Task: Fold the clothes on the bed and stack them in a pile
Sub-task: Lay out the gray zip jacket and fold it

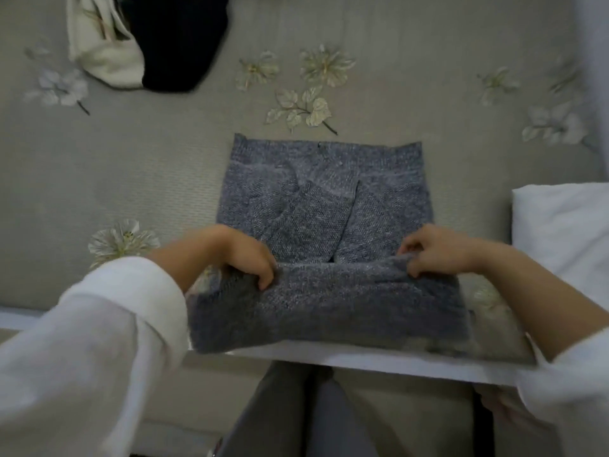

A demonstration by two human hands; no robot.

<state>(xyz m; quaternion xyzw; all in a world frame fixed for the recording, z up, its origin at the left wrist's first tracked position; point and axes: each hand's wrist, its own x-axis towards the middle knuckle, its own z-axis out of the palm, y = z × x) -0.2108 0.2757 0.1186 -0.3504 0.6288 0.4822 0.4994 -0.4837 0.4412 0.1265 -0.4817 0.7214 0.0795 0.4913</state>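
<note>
Now both hands hold the near end of the sweater (323, 179). The left hand (250, 258) has its fingers curled down over the left corner of the knit; the thumb is hidden, so how it sits cannot be told. The right hand (435, 250) pinches the right corner, with its fingers bent tight on the wool. Between the two hands the near end is lifted off the bed (131, 179) and makes a thick fold, while the far part lies flat. The sweater is blue-grey and sits in the middle of the bed, right in front of the person. The sweater sleeves (306, 212) are folded in over the body and slant toward the middle. A white pillow (566, 225) lies near the sweater on the right. Far off at the top left, a cream cloth (99, 51) and a dark cloth (178, 44) lie in a heap, touching each other. The bed cover is grey with pale flowers. Both arms wear white cuffs (131, 308).
</note>
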